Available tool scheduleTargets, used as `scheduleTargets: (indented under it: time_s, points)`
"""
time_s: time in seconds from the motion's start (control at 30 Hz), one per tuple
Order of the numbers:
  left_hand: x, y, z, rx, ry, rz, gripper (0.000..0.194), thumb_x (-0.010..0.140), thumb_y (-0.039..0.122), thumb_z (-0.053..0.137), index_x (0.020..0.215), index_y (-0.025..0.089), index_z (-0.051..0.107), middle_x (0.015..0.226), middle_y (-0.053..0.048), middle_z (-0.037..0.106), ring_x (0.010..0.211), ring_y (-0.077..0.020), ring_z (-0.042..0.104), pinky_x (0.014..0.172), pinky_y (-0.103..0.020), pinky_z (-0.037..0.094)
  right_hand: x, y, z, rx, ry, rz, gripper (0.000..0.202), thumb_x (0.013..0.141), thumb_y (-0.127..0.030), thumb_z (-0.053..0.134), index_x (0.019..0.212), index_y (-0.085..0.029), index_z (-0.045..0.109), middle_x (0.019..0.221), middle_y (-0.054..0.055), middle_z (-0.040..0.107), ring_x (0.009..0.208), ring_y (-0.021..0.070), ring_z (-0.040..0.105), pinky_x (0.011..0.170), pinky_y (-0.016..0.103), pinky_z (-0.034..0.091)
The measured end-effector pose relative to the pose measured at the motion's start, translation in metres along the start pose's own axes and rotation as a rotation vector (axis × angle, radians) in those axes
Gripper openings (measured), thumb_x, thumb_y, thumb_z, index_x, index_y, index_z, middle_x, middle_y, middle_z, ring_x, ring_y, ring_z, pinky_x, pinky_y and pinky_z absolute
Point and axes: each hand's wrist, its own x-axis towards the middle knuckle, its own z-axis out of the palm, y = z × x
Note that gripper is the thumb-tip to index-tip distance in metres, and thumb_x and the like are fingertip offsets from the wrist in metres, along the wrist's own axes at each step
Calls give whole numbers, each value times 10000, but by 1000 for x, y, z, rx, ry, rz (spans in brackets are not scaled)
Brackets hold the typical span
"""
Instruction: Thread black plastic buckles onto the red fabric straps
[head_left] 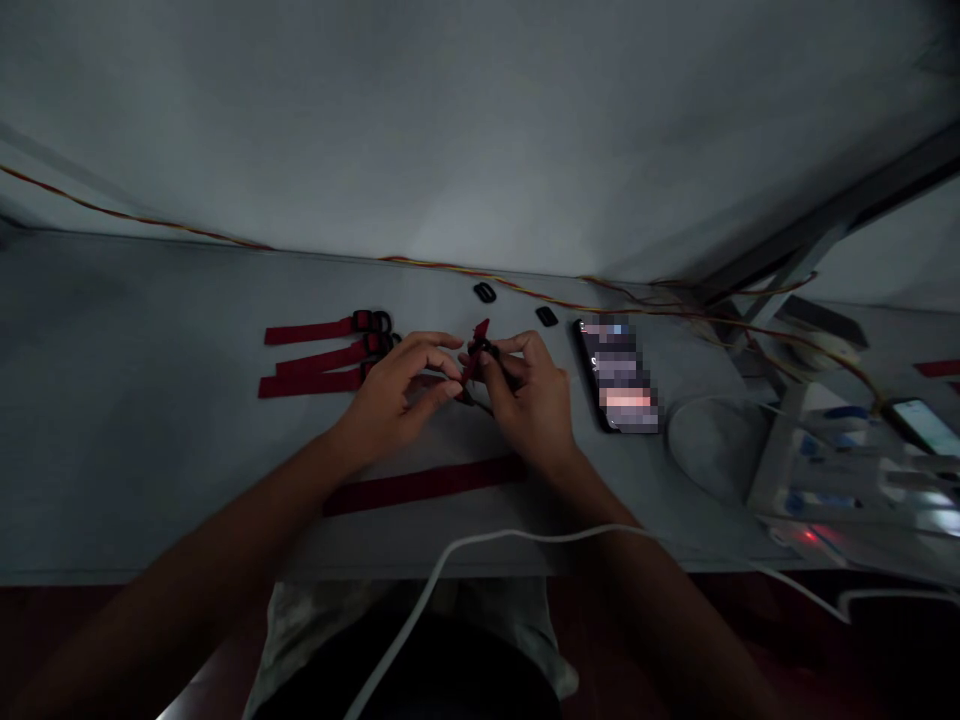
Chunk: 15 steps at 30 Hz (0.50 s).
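Between my hands is a red webbing strap [470, 374] with a small black buckle [484, 349] on it. My right hand [534, 395] is closed, its thumb and fingers gripping the buckle. The thumb and fingertips of my left hand [397, 390] pinch the strap just left of the buckle. Fingers partly hide how the strap runs through it. Left of my hands lie three red straps fitted with black buckles [365, 321], the lowest partly covered by my left hand. A plain red strap [424, 488] lies below, nearer the table's front edge.
Two loose black buckles [485, 292] lie beyond my hands. A phone [619, 377] with a lit screen rests to the right. A white cable [517, 533] crosses over my right forearm. Twisted wires [480, 272] run along the back; a white device [817, 470] stands far right.
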Motion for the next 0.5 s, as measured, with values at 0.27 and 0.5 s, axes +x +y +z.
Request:
scheduleTargets:
  time_s: [0.27,0.5]
  points:
    - [1,-1,6,-32,65,-215,171,910,303,727,1050,204,726,1052,-54,789,939,-181,753,864,-301,626,1,3,-1,-38,-63,-55,132,989,-364,617,915,-283,543,981,53,819,911,253,797,774,356,590]
    - [4,9,-4,196,66,-240,158,902,334,716,975,228,809,798,17,794,582,-125,625,545,-254,458,6,8,-4,-109,44,-41,132,969,-343,649,906,-270,559,922,47,813,843,240,794,736,348,590]
